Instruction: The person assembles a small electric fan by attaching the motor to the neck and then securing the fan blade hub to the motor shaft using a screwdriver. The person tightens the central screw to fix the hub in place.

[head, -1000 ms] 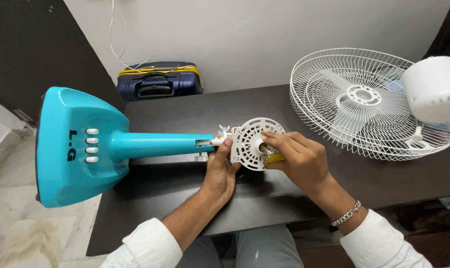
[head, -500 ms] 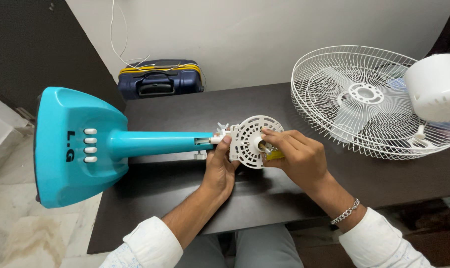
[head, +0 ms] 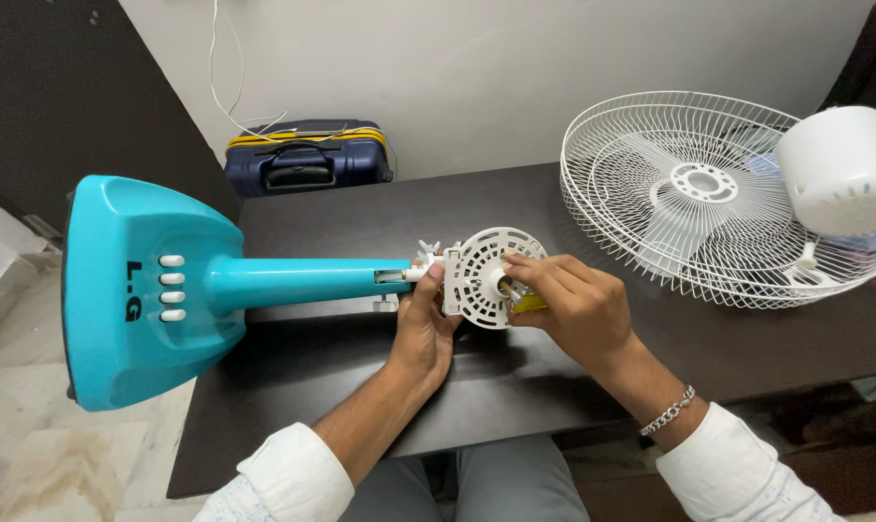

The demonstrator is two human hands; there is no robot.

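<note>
Left hand (head: pixel 423 333) of mine grips the joint where the teal plastic fan stand (head: pixel 196 285) meets the white round slotted motor plate (head: pixel 486 277), thumb up against the plate's edge. I see my right hand (head: pixel 569 304) with fingers pinched together on a small yellow piece (head: pixel 528 303) at the plate's centre. All this lies near the middle of the dark tabletop (head: pixel 341 217); a white wire fan guard (head: pixel 689 198) rests toward its far right corner.
</note>
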